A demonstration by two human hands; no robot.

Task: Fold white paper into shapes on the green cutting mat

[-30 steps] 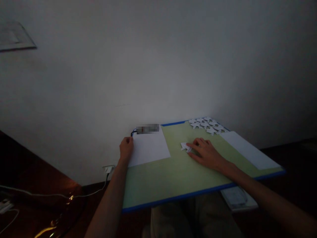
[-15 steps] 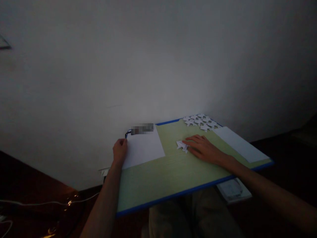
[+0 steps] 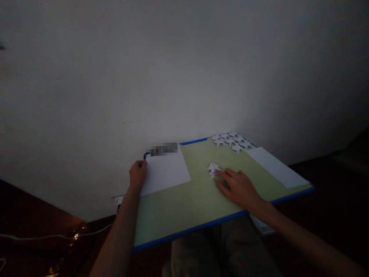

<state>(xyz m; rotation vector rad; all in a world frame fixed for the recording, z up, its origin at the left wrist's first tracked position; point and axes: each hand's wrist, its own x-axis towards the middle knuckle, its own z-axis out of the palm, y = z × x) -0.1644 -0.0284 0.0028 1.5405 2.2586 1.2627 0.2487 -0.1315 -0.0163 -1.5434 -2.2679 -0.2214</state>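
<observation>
The widest open stretch is the bare green front half of the board (image 3: 184,209), between the left hand (image 3: 137,174) at the left edge and the right hand (image 3: 240,188) near the middle. Farther back, the left sheet (image 3: 168,173) and the right sheet (image 3: 276,167) lie flat and low. 1 folded paper piece (image 3: 213,169) sits at the right fingers (image 3: 223,175), and a cluster of folded pieces (image 3: 230,141) fills the far right corner. The wall (image 3: 184,77) rises close behind the far edge, closing that side.
</observation>
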